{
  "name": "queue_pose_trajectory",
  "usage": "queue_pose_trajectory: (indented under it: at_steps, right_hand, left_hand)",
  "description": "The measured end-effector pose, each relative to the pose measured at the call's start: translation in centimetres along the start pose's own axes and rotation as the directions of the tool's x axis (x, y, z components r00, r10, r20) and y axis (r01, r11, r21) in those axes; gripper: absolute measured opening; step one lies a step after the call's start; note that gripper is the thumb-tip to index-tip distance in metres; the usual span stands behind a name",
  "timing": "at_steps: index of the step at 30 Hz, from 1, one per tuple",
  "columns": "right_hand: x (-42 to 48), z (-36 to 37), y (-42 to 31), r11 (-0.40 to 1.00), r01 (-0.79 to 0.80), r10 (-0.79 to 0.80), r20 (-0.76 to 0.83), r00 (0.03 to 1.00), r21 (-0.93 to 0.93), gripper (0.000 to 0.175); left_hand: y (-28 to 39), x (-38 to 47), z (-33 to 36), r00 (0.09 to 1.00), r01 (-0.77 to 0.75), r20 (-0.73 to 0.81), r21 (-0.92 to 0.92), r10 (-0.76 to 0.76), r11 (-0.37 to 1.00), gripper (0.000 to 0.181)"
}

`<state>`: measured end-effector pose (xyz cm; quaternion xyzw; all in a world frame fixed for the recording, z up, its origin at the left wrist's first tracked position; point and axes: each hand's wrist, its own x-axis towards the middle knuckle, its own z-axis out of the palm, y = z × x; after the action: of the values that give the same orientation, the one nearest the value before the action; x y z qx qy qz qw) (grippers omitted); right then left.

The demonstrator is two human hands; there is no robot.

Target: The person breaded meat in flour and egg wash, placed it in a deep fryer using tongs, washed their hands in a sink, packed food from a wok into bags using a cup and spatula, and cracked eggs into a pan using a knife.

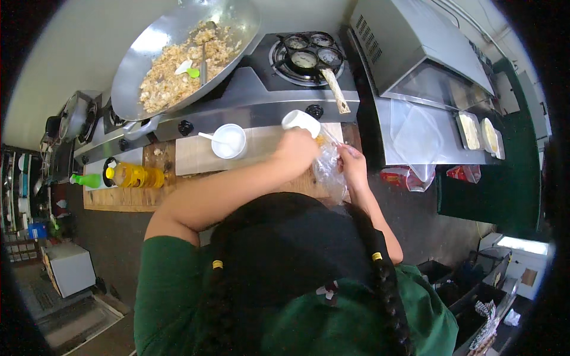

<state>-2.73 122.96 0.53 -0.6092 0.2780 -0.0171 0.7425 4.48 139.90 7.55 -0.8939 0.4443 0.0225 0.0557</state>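
In the head view, my left hand (pixel 295 149) grips a white cup (pixel 301 123), tilted over the mouth of a clear plastic bag (pixel 328 167). My right hand (pixel 354 162) pinches the edge of that bag. A bit of yellow shows near the bag's mouth; what it is cannot be made out. To the left of the cup stands a white tub (pixel 228 141) with a white spoon (pixel 213 138) in it. The tub rests on a beige board or sheet (pixel 193 158) laid over the wooden counter (pixel 124 200).
A large metal wok (pixel 133 82) of fried rice (pixel 171 84) holds a ladle (pixel 204 66). A pan with several round wells (pixel 305 58) sits on a burner, its handle projecting forward. An oil bottle (pixel 138 175) and a green bottle (pixel 87 180) lie left. Trays (pixel 470 130) stand right.
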Motion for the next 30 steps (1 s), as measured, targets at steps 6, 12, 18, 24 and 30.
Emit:
queue_pose_trajectory:
  at_steps: [6,12,18,24,30]
  right_hand:
    - [-3.8,1.2,-2.5,0.994,0.003,0.017,0.185,0.983,-0.106,0.011]
    - [-4.9,-0.7,-0.2,0.987,-0.098,0.126,0.230,0.965,-0.129,0.014]
    - [-4.9,-4.0,2.1,0.961,-0.212,0.243,0.171,0.955,-0.179,0.011]
    - [-5.7,-4.3,1.2,0.979,-0.186,0.192,0.062,0.979,-0.085,0.012]
    - [-5.5,-5.2,1.4,0.986,-0.165,0.165,0.029,0.986,0.012,0.016]
  left_hand:
    - [-3.4,-4.5,-4.0,0.993,0.105,-0.035,-0.147,-0.112,0.984,0.017]
    - [-5.1,-6.4,1.3,0.939,0.268,-0.045,-0.525,-0.341,0.808,0.023]
    - [-1.2,-4.4,14.6,0.912,0.110,0.022,-0.975,-0.409,0.194,0.052]
    - [-0.1,-4.6,17.0,0.976,0.145,0.136,-0.989,-0.170,0.042,0.060]
    - [1.4,-5.5,11.8,0.956,0.246,0.180,-0.922,-0.232,0.298,0.055]
